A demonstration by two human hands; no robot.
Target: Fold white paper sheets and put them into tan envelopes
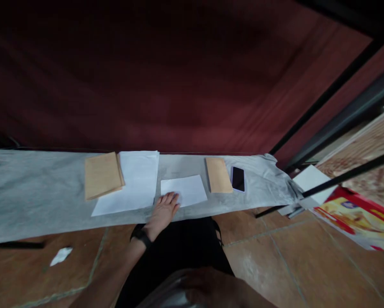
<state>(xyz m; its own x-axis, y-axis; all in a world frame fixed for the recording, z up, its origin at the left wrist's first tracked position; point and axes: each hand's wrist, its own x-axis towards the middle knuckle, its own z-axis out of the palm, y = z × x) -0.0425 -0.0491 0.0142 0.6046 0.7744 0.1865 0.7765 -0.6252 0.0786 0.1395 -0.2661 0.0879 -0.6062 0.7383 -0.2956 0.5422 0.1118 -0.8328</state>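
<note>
My left hand [165, 208], with a black watch [141, 236] on its wrist, lies flat on the left end of a folded white sheet of paper [188, 191], fingers stretched out. My right hand [200, 287] is held low against my body at the bottom of the view, dark and blurred; its fingers cannot be made out. Just left of the folded sheet is a stack of larger white paper [137, 184], with brown envelopes [102, 176] overlapping its left side. A narrower brown envelope [218, 175] lies to the right of the folded sheet.
A phone [238, 179] with a dark screen lies at the right on the grey cloth [44, 188] covering the narrow table. Behind hangs a dark red curtain [166, 94]. Dark metal bars [326, 96] and a red-yellow box [358, 218] stand right. A crumpled white scrap [61, 256] lies on the tiled floor.
</note>
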